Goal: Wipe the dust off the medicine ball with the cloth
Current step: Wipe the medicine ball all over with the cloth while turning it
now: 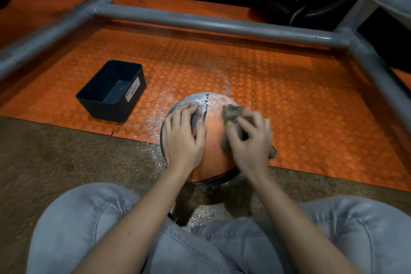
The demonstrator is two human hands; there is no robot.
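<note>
My rubbery medicine ball (213, 140) looks matt and dust-powdered; the cloth (231, 113) fuzzy; the studded mat (300, 100) rubbery; the frame (200, 21) smooth metal.

A black bin (104, 109), labelled on one wall, sits on the orange studded mat (300, 95). A grey tubular frame (200, 21) spans above the mat.

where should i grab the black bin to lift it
Pinch the rim of the black bin from above, at its labelled wall: it stands upright, open-topped, with thin straight walls, so fingers go inside and thumb outside.
</note>
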